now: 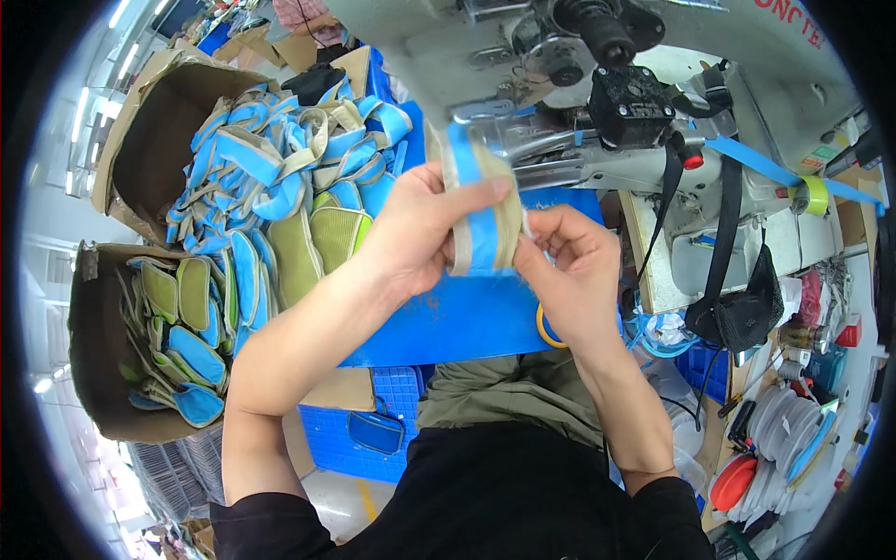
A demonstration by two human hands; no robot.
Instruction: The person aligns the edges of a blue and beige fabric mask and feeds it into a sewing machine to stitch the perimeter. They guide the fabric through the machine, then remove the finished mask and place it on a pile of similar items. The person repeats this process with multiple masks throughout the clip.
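My left hand (425, 224) grips a beige fabric band with a light blue stripe (483, 238), thumb across its front, under the head of a grey sewing machine (523, 37). My right hand (569, 261) pinches the band's right edge between thumb and bent fingers. The band's top lies by the machine's metal arm (546, 173); whether it is under the needle I cannot tell. An orange ring handle (546, 331), perhaps of scissors, shows below my right hand on the blue work surface (434, 322).
Two cardboard boxes (93, 327) at left hold or adjoin piles of blue-beige straps (252, 149) and green and blue padded pieces (187, 289). A blue crate (341, 448) sits below the surface. Black straps (728, 243) hang at right, beside stacked reels (775, 429).
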